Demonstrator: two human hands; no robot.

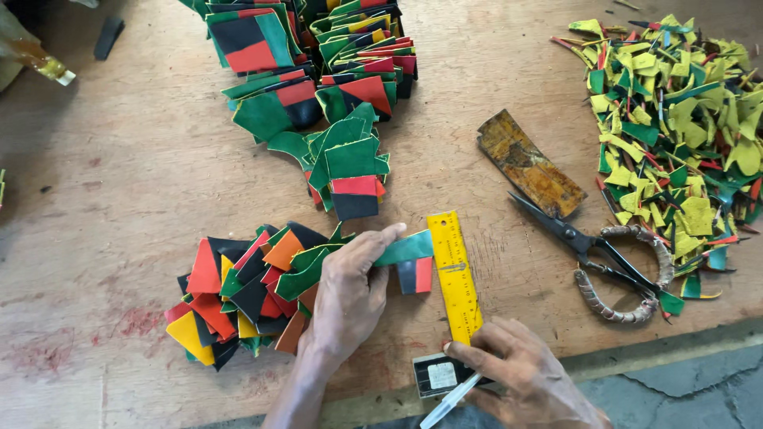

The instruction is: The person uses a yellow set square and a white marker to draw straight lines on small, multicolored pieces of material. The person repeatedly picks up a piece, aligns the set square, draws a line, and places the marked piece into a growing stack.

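Your left hand pinched a patch of green, black and red between thumb and fingers, holding it flat against the left edge of the yellow ruler. The patch lay on the wooden table, just right of a loose heap of red, orange, yellow, black and green pieces, which your wrist partly covered.

Your right hand was closed around a pen, its forefinger pressing down on the near end of the ruler. A small dark box sat under that end, by the table's edge.

Beyond the patch, stacks of finished green, black and red pieces ran away towards the far edge, the nearest few slumped and fanned out. To the right of the ruler lay scissors with wrapped handles, blades shut, their tip touching a worn brown strip. Farther right spread a broad pile of offcuts, mostly yellow and green.
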